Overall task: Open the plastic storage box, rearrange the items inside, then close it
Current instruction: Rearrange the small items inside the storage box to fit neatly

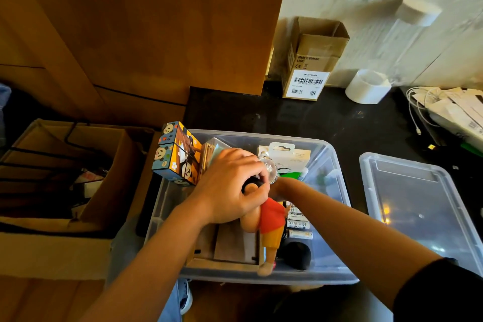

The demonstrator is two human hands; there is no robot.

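One panda-print cube [177, 154] sits on the rim at the 10 o'clock corner of one clear plastic storage box [337, 276], which stands open at frame centre on the dark counter [326, 123]. One left hand [230, 187] reaches in from 7 o'clock, fingers curled around the head of one doll [271, 219] in a red shirt and orange trousers. One right hand [274, 187], entering from 4 o'clock, is mostly hidden behind the left; its grip cannot be told. One clear lid [418, 206] lies at 3 o'clock, just beside the box.

right hand [274, 187]: hidden behind left hand [232, 188] | doll [269, 222] head: covered | lid [418, 206]: cut off right
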